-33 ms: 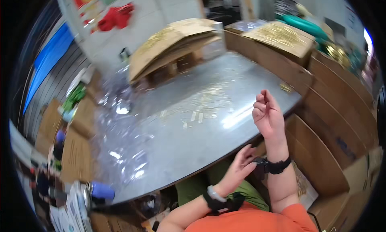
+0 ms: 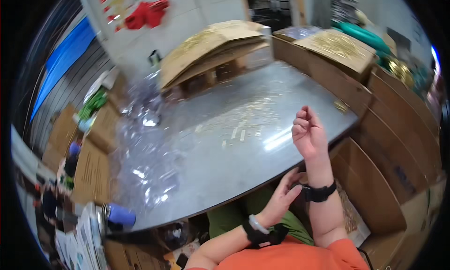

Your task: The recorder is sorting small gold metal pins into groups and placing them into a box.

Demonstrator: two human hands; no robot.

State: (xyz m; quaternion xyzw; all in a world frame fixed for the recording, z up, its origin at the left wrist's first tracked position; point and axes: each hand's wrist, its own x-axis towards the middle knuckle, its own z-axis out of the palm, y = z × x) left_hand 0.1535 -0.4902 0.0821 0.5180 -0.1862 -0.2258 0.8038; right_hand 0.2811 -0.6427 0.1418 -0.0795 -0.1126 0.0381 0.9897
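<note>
My right hand (image 2: 309, 133) is raised above the table's near right edge, palm up, its fingers curled in and nothing visible in them. A black strap (image 2: 323, 192) circles that wrist and carries a small black device (image 2: 303, 192). Beside it, my left hand (image 2: 285, 195) has thumb and fingers around the device, whose far side is partly hidden. The left wrist wears a pale band (image 2: 257, 224) and a black strap (image 2: 255, 236). Thin gold strips (image 2: 243, 122) lie scattered on the grey metal table (image 2: 206, 176), beyond both hands.
Clear plastic bags (image 2: 145, 176) cover the table's left side. Flattened cardboard (image 2: 206, 47) rests over a raised support at the back. More gold strips lie on a cardboard box (image 2: 335, 47) at the back right. Tall cardboard boxes (image 2: 384, 143) crowd the right. A purple cylinder (image 2: 121, 214) sits at the near left corner.
The whole view has shifted slightly, so the table and boxes appear a little further right. My left thumb and fingers lie closer around the wrist device. The right hand keeps its curled pose.
</note>
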